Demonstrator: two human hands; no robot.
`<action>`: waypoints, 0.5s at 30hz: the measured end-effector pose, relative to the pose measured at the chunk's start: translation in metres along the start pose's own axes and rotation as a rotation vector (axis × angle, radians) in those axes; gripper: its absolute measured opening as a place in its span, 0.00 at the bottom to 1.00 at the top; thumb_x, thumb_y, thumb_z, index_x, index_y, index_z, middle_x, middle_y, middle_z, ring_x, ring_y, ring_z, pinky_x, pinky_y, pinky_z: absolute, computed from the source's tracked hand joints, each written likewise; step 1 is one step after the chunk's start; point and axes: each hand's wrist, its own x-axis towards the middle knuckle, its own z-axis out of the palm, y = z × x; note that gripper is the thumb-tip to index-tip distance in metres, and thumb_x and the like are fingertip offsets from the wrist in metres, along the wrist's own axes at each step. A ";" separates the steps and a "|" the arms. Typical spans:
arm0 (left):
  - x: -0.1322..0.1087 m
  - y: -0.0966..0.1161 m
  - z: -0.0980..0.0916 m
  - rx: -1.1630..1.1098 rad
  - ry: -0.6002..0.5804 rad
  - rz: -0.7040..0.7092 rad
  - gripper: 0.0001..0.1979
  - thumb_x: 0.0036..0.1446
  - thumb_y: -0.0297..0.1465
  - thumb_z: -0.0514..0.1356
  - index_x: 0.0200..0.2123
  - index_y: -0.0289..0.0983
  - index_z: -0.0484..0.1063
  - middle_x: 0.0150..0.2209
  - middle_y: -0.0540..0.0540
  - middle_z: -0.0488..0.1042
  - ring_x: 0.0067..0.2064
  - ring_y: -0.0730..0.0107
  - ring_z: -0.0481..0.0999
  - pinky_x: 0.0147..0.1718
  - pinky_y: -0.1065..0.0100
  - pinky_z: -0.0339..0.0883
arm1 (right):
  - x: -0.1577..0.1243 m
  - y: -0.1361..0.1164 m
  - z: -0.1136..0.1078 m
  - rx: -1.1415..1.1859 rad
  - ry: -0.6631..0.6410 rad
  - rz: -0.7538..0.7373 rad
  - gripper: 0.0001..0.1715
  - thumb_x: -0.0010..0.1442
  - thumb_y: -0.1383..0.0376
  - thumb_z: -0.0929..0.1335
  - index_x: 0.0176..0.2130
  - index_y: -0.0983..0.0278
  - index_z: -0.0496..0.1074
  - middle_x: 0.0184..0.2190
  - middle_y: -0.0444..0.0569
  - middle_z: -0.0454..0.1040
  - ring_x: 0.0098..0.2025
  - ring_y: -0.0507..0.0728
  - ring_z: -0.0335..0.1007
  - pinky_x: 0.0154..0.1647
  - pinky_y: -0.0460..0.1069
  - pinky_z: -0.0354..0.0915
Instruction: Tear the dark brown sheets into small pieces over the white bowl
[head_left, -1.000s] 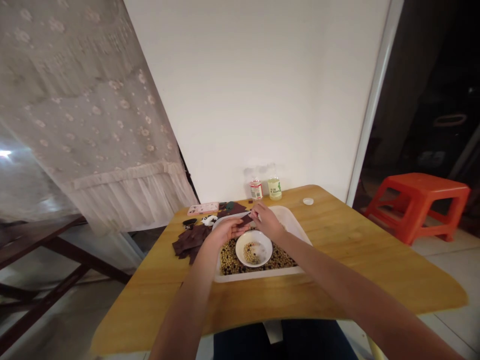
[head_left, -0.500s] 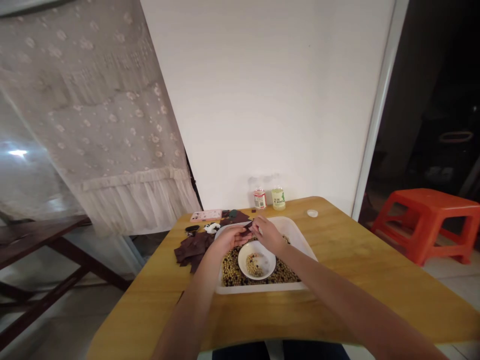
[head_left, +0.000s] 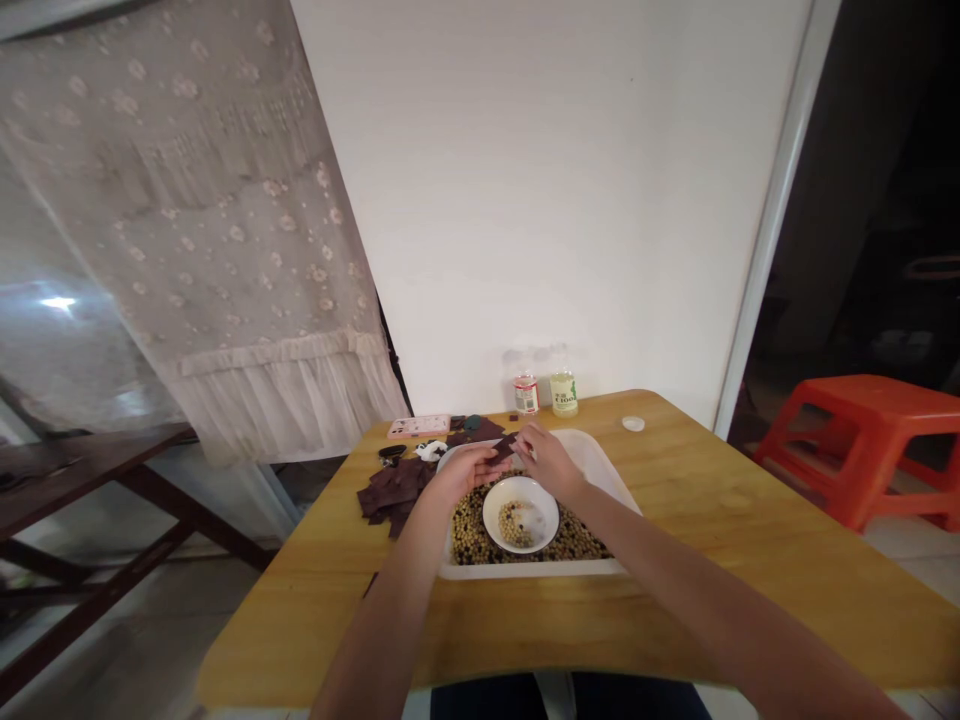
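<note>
A small dark maroon piece of cloth (head_left: 505, 449) is held between my two hands above the back of a white tray (head_left: 525, 570). My left hand (head_left: 470, 472) has its thumb and fingers closed on it from the left. At its right edge, my right hand (head_left: 545, 461) pinches the same piece. Yellowish and black beads (head_left: 469, 530) cover the tray's floor, and a white bowl (head_left: 521, 514) holding some pale beads sits among them. More maroon pieces (head_left: 390, 492) lie in a loose pile left of the tray.
Behind the tray stand two bottles, one red-labelled (head_left: 526, 394) and one green-labelled (head_left: 564, 393). A pink phone (head_left: 419, 427), a black oval item (head_left: 391, 453) and a white item (head_left: 430, 451) lie at back left. A round lid (head_left: 633, 424) is at right, beyond it an orange stool (head_left: 870, 440).
The view has shifted slightly, so the table appears a little further right. My fingers have moved slightly, and more of the maroon piece shows between my hands.
</note>
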 end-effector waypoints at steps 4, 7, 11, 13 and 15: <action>0.001 -0.002 -0.001 0.030 -0.018 -0.028 0.07 0.44 0.27 0.63 0.30 0.31 0.73 0.29 0.40 0.77 0.31 0.65 0.78 0.31 0.71 0.71 | 0.000 0.001 -0.002 0.007 -0.003 0.013 0.12 0.54 0.73 0.59 0.23 0.62 0.52 0.23 0.43 0.58 0.26 0.51 0.55 0.27 0.46 0.53; 0.003 -0.003 -0.002 0.063 -0.048 -0.076 0.08 0.43 0.28 0.64 0.30 0.31 0.73 0.29 0.39 0.77 0.31 0.64 0.78 0.31 0.71 0.71 | 0.000 0.000 -0.002 0.026 -0.003 0.008 0.13 0.54 0.72 0.59 0.22 0.62 0.51 0.23 0.43 0.58 0.26 0.51 0.55 0.27 0.46 0.53; 0.006 -0.003 -0.004 0.046 -0.033 -0.032 0.10 0.44 0.27 0.63 0.34 0.31 0.73 0.28 0.40 0.77 0.31 0.65 0.78 0.31 0.71 0.71 | 0.000 0.000 -0.002 0.040 0.013 0.016 0.13 0.54 0.72 0.59 0.23 0.62 0.50 0.23 0.43 0.58 0.26 0.51 0.55 0.28 0.46 0.54; 0.006 -0.003 -0.004 0.040 -0.040 -0.027 0.11 0.45 0.27 0.62 0.35 0.31 0.73 0.28 0.40 0.77 0.31 0.66 0.78 0.32 0.70 0.71 | 0.000 0.000 -0.002 0.040 0.001 0.013 0.13 0.55 0.72 0.59 0.23 0.62 0.50 0.23 0.43 0.58 0.26 0.51 0.55 0.28 0.46 0.54; 0.005 -0.002 -0.004 0.051 -0.060 -0.044 0.11 0.45 0.27 0.62 0.35 0.31 0.73 0.28 0.40 0.77 0.30 0.67 0.77 0.31 0.70 0.71 | 0.000 0.000 -0.003 0.030 -0.001 0.015 0.13 0.55 0.71 0.59 0.23 0.62 0.50 0.23 0.43 0.57 0.26 0.51 0.55 0.28 0.46 0.53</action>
